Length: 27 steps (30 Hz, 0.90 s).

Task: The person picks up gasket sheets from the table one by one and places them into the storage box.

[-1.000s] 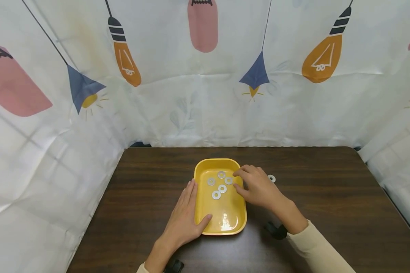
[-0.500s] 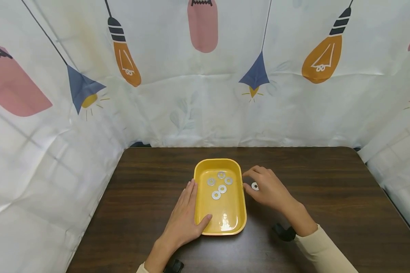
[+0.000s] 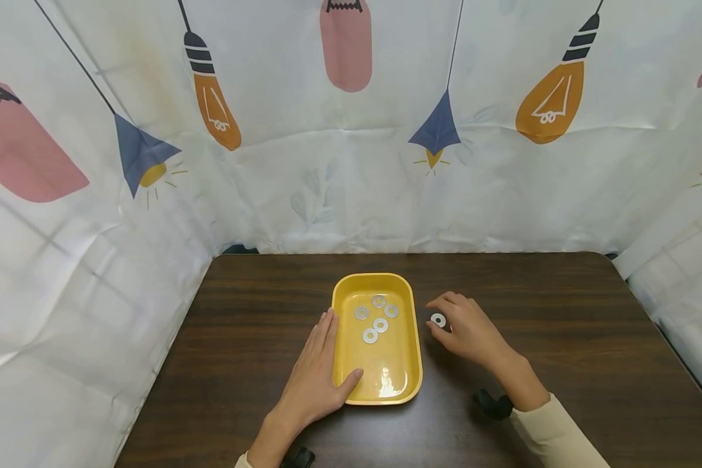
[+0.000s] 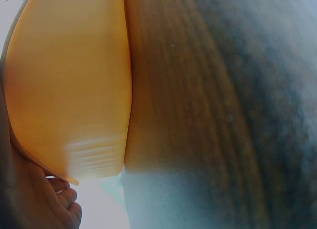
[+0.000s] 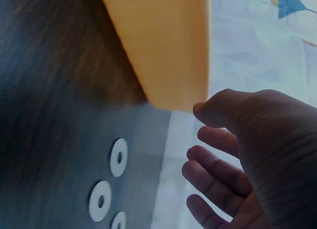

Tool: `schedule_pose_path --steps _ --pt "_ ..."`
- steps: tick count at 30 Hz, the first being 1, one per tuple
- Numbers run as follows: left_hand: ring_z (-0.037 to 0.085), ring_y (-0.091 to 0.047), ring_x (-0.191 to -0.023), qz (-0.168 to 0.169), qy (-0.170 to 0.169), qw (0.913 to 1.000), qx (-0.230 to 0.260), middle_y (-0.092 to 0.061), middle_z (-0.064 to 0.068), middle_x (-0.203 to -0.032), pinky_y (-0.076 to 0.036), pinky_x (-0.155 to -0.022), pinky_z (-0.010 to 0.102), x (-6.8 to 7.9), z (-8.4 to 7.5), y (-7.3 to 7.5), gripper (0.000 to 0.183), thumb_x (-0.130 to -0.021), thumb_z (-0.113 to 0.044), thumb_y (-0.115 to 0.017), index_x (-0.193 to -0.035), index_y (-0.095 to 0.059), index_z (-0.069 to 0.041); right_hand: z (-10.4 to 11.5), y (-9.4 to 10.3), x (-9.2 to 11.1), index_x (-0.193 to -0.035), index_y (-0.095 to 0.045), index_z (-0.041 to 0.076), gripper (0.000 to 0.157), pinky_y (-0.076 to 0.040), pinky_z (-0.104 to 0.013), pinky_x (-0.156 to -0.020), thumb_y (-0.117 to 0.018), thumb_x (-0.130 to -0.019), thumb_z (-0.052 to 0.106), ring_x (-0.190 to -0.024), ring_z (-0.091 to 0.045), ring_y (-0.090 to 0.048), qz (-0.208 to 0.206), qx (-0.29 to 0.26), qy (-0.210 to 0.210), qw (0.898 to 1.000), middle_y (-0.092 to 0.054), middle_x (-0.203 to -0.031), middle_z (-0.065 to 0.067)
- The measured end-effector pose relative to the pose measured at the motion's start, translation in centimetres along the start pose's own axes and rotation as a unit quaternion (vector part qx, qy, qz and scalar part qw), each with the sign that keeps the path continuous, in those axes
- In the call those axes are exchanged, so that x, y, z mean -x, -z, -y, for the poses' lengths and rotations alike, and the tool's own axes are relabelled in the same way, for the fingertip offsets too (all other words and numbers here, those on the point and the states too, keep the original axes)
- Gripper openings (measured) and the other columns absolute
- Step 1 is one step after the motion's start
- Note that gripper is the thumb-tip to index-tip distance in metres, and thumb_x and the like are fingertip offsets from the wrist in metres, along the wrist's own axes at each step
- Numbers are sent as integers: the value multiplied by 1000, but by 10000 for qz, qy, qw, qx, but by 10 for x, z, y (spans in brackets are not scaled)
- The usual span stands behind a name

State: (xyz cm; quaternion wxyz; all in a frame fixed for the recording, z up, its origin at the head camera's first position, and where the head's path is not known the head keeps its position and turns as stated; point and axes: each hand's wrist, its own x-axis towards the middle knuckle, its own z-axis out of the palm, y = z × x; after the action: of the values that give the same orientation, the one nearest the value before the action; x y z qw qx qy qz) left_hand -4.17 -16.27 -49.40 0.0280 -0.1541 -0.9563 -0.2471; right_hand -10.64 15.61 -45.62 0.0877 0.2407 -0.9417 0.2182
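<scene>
My left hand [image 3: 310,374] rests along the left side of a yellow tray [image 3: 409,383], its fingers straight and its thumb over the front left corner of the rim. Flat metal washers lie inside the tray, among them one washer [image 3: 370,335] nearest its middle. To the right of the tray my right hand [image 3: 470,328] hovers with thumb and fingers apart. A loose washer [image 3: 438,320] shows in the gap between them in the head view. The right wrist view shows nothing held; a washer [image 5: 119,157] and others lie on the table below that hand.
The dark wood table [image 3: 257,338] carries the tray near its middle. A white curtain [image 3: 351,188] printed with lamps stands behind the table's far edge and at its sides. A black strap [image 3: 493,404] sits at the right wrist.
My right hand has drawn back from over the tray's right rim to the table at its right, its thumb and fingers parting wider. The left hand and tray stay in place.
</scene>
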Motion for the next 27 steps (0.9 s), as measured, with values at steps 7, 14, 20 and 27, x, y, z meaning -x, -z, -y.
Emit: schedule_pose_path --steps 7,14,20,27 --pt "24 -15 -168 10 -32 10000 -58 -11 6 -181 -26 -134 48 0 0 0 105 -93 -54 -68 -170 -16 -5 -12 -4 8 -120 -76 5 31 -56 -60 -97 -81 -91 16 -108 -35 -70 149 -19 -451 9989 -74 -117 -11" --pt "25 -17 -168 24 16 10000 -20 -11 6 -181 -27 -134 51 0 0 0 106 -93 -54 -68 -170 -15 -6 -20 -4 14 -119 -76 4 31 -55 -62 -97 -80 -91 14 -107 -37 -71 147 -121 -659 9976 -74 -117 -14" --pt "25 -17 -168 33 47 10000 19 -11 5 -181 -27 -134 51 0 -1 0 106 -93 -54 -69 -170 -15 -6 -24 -6 19 -118 -76 4 30 -55 -63 -97 -81 -91 15 -108 -38 -71 197 -149 -832 9962 -74 -117 -14" --pt "25 -17 -168 8 22 10000 9 -11 5 -181 -28 -134 51 0 0 0 106 -92 -53 -69 -170 -15 -6 -34 -9 26 -113 -77 6 25 -56 -62 -92 -81 -91 16 -101 -33 -70 297 -77 -1042 9941 -73 -112 -12"
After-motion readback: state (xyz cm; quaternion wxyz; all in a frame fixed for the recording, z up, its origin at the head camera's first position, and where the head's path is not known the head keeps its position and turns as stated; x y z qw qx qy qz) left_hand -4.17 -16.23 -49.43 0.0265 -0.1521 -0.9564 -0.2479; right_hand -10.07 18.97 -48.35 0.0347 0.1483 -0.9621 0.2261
